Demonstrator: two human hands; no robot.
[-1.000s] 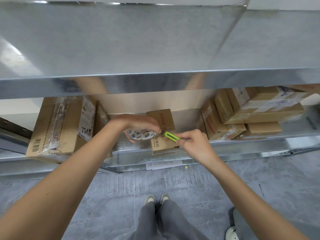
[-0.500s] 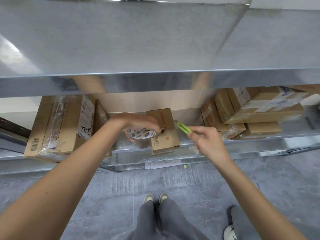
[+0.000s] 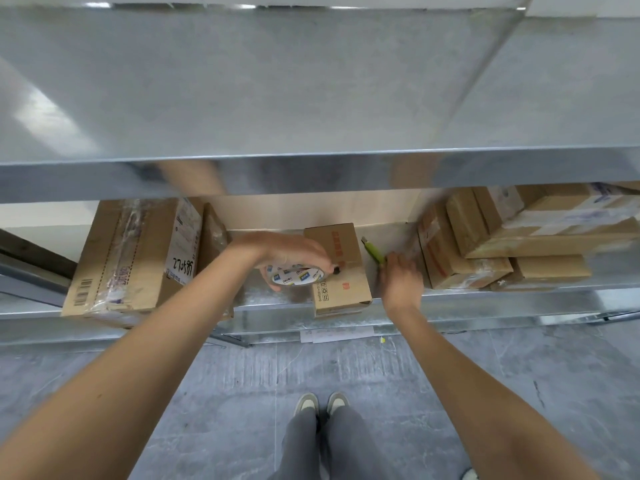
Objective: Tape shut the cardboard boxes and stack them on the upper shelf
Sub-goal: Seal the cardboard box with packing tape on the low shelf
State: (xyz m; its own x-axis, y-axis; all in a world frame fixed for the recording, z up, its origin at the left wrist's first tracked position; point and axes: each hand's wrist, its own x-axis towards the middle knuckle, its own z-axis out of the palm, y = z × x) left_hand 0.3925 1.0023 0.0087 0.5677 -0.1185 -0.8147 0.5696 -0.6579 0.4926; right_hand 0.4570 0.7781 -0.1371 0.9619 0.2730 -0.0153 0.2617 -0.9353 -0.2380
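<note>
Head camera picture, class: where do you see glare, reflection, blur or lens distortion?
Head view: bright glare patches on the upper shelf at left; its front lip mirrors both forearms; the right hand and the boxes at right are motion-smeared, while the small box and tape roll stay fairly sharp; the wide lens stretches the forearms near the bottom corners.

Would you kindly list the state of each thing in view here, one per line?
small cardboard box: flaps closed, on the lower shelf, front edge overhanging.
tape roll: gripped by the left hand, against the box's left side.
green utility knife: held by the right hand, right of the box; blade unclear.
large box: closed, film-wrapped.
stacked boxes: closed, taped.
upper shelf: bare where visible.
</note>
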